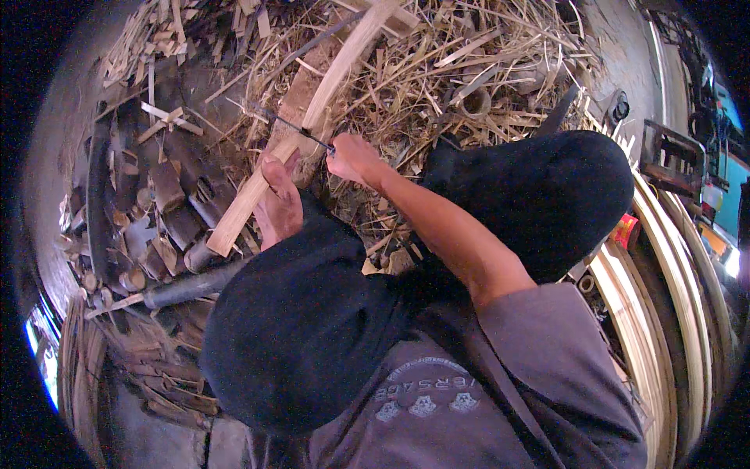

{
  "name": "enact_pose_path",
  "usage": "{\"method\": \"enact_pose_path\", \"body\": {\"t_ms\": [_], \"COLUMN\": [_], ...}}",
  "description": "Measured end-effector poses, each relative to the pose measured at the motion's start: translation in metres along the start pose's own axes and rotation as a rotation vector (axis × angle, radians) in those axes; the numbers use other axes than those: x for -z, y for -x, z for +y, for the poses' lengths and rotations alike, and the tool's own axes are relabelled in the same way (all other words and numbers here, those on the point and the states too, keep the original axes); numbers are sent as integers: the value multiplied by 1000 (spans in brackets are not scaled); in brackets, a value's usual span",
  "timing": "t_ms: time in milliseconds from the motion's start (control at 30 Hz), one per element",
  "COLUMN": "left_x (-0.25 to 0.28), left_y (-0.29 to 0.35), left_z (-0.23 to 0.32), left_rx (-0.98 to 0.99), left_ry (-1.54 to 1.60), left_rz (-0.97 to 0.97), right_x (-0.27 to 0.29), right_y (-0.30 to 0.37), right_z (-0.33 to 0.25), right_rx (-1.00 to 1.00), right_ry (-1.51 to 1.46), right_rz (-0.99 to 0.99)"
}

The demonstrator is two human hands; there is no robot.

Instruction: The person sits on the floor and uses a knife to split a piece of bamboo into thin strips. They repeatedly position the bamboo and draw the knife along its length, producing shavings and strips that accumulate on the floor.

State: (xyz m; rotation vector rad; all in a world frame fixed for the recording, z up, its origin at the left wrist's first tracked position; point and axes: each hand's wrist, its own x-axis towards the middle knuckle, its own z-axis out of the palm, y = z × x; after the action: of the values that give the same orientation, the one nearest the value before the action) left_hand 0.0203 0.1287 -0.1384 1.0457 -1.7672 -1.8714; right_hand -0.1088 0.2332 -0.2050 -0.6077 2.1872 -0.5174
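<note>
A long pale strip of wood or bamboo (pixel 248 205) slants from beside my left knee to the far edge of the view. My left hand (pixel 280 199) is closed around its near part, the fingers beneath and along its side. My right hand (pixel 355 160), just to the right, is closed around the handle of a thin dark bladed tool (pixel 307 133). The tool lies across the strip just beyond my left hand; its exact kind is hard to make out. Under the strip is a brown wooden block (pixel 298 95).
Shavings and split strips (pixel 406 94) heap up ahead. Cut bamboo sections (pixel 168 187) pile at the left, with a dark pole (pixel 187 289) beside them. Long pale slats (pixel 644 305) stand at the right near a red can (pixel 625 232). My dark-clad knees (pixel 539 203) flank the work.
</note>
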Motion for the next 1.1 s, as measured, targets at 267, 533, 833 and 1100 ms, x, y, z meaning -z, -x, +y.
{"method": "enact_pose_path", "body": {"t_ms": [267, 533, 833, 1100], "left_x": [6, 23, 28, 24], "left_y": [-12, 4, 15, 17], "left_z": [9, 12, 3, -5], "left_rx": [-16, 35, 39, 49], "left_ry": [-45, -77, -71, -44], "left_rz": [24, 79, 145, 179], "right_x": [-20, -16, -31, -14], "right_y": [-10, 8, 30, 25], "right_z": [17, 20, 30, 54], "right_rx": [133, 264, 342, 210], "right_ry": [15, -22, 74, 77], "right_rz": [38, 67, 127, 20]}}
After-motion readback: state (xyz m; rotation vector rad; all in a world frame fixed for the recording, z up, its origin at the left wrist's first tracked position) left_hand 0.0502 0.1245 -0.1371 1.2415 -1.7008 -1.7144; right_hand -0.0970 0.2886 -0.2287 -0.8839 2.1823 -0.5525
